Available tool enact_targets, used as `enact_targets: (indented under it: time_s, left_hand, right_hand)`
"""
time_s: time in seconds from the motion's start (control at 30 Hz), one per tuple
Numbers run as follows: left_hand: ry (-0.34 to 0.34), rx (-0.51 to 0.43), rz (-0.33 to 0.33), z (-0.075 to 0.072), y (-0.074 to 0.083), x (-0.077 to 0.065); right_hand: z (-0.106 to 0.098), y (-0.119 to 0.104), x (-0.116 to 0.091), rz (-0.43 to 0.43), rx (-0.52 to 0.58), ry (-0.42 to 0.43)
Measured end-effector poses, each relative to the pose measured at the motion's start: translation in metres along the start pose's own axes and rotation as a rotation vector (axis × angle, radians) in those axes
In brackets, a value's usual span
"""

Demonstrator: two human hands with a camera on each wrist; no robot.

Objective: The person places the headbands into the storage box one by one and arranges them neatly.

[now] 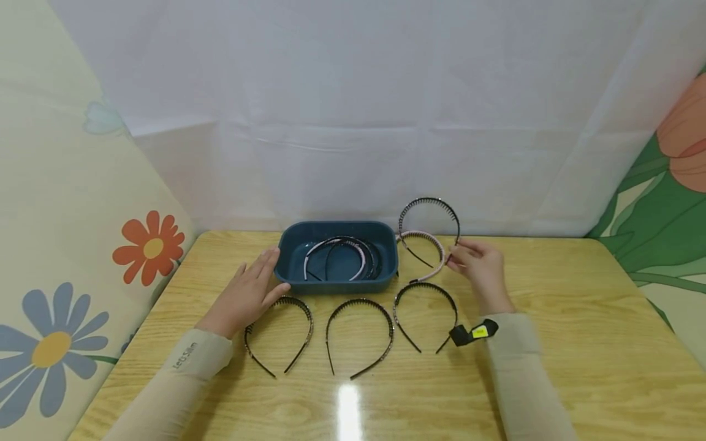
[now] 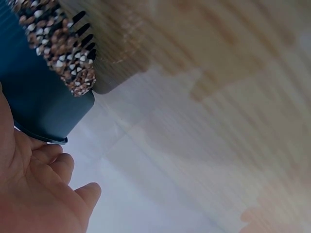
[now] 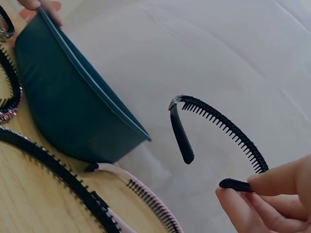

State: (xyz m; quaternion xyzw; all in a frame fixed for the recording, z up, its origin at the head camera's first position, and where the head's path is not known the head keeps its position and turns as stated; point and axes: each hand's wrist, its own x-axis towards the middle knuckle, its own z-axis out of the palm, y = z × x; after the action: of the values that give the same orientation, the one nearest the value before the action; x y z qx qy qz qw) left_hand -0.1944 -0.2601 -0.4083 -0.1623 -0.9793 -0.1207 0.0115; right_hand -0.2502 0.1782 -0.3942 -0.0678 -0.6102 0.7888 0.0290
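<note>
Right hand (image 1: 480,263) pinches black headband (image 1: 429,208) by one tip, right of bin (image 1: 287,269); light, springy. Left hand (image 1: 250,294) flat against bin.

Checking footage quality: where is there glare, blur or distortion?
Head view: a white glare streak on the table, edges bowed by a wide lens. Left wrist view: tabletop smeared and soft, only the beaded headband fairly sharp. Right wrist view: the black headband crisp.

Home: floral sheets (image 1: 83,202), wood table (image 1: 579,343).
</note>
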Motion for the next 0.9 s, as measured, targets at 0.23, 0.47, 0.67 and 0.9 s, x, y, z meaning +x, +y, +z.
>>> enact_targets:
  time_s: [0.23, 0.47, 0.67, 0.9]
  left_hand:
    - [-0.013, 0.000, -0.002, 0.000, 0.000, 0.000]
    - [-0.013, 0.000, -0.003, 0.000, -0.001, 0.000]
    - [-0.012, 0.005, 0.003, 0.001, -0.002, 0.001]
    - [-0.011, -0.002, 0.002, 0.001, -0.003, 0.001]
  right_hand:
    - [0.018, 0.004, -0.007, -0.017, 0.000, -0.018]
    - [0.036, 0.010, -0.016, -0.050, -0.019, -0.021]
    - [0.048, 0.018, -0.019, -0.014, 0.016, -0.037]
    - [0.069, 0.024, -0.025, -0.020, 0.099, -0.094]
